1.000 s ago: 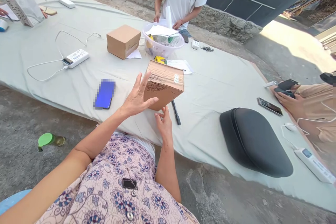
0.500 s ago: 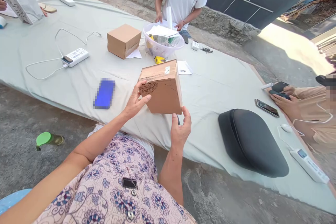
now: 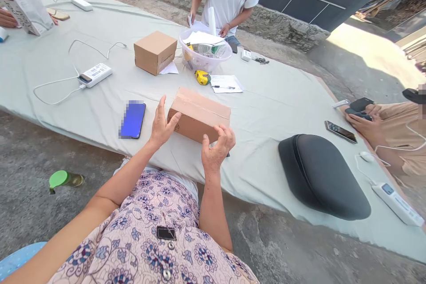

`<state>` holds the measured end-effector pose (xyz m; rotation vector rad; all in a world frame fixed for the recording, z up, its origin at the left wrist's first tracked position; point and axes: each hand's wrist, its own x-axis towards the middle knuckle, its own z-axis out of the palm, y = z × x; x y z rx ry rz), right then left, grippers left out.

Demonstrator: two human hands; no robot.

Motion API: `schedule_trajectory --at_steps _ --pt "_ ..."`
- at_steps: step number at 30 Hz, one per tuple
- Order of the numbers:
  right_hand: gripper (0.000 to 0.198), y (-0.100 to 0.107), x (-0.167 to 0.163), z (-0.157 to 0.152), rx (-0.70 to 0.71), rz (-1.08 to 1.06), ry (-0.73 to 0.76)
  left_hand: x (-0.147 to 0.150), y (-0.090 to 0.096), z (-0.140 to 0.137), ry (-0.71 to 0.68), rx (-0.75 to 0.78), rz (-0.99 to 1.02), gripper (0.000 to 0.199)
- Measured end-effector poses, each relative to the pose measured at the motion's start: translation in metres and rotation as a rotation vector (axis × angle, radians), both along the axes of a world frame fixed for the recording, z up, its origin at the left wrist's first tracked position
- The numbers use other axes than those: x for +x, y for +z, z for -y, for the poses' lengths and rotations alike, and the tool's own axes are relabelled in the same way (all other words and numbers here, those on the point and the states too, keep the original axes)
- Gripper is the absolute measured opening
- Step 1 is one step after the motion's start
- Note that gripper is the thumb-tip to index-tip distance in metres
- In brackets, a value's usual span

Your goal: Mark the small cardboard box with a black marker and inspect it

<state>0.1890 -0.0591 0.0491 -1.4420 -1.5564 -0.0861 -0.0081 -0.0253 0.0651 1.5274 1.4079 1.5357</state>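
Observation:
A brown cardboard box (image 3: 203, 106) lies on its side on the cloth in front of me, a taped seam running along its top. My left hand (image 3: 163, 125) is at the box's left end, fingers spread, the thumb by its front corner. At the right front corner is my right hand (image 3: 218, 148), fingers bent loosely and thumb apart; whether it presses on the cardboard is hard to see. A small dark thing partly shows behind the right hand. Left of my left hand lies a phone (image 3: 132, 120) with a blurred blue screen.
Beyond are another carton (image 3: 155, 52), a yellow tape measure (image 3: 202, 77), paper with a pen (image 3: 226, 84) and a filled plastic basin (image 3: 206, 63). A black case (image 3: 324, 177) stands right, a power bank (image 3: 95, 74) left. Other people sit or stand around the table.
The box has tipped down from its raised, tilted pose to lie lower on the table. My left hand's fingers have come away from its side; the right hand has shifted left. Paper and pen are uncovered.

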Motion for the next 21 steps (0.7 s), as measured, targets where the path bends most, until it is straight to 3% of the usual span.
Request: schedule_trajectory --at_steps 3,6,11,16,21 --pt "0.033 0.002 -0.001 -0.003 0.062 0.001 -0.031 0.014 0.007 -0.006 0.005 0.080 -0.120 0.091" --pt "0.043 0.006 -0.006 -0.010 0.112 -0.021 -0.077 0.027 0.008 -0.006 0.057 0.025 -0.218 0.090" --pt "0.057 0.010 -0.017 -0.026 0.077 -0.088 -0.170 0.034 0.003 0.001 0.179 0.016 -0.288 0.083" --pt "0.053 0.012 -0.017 -0.030 0.120 -0.049 -0.185 0.031 0.003 0.002 0.210 0.026 -0.324 0.077" --pt "0.038 0.008 -0.004 -0.026 0.159 -0.079 -0.089 0.027 0.005 0.001 0.190 0.025 -0.346 0.069"
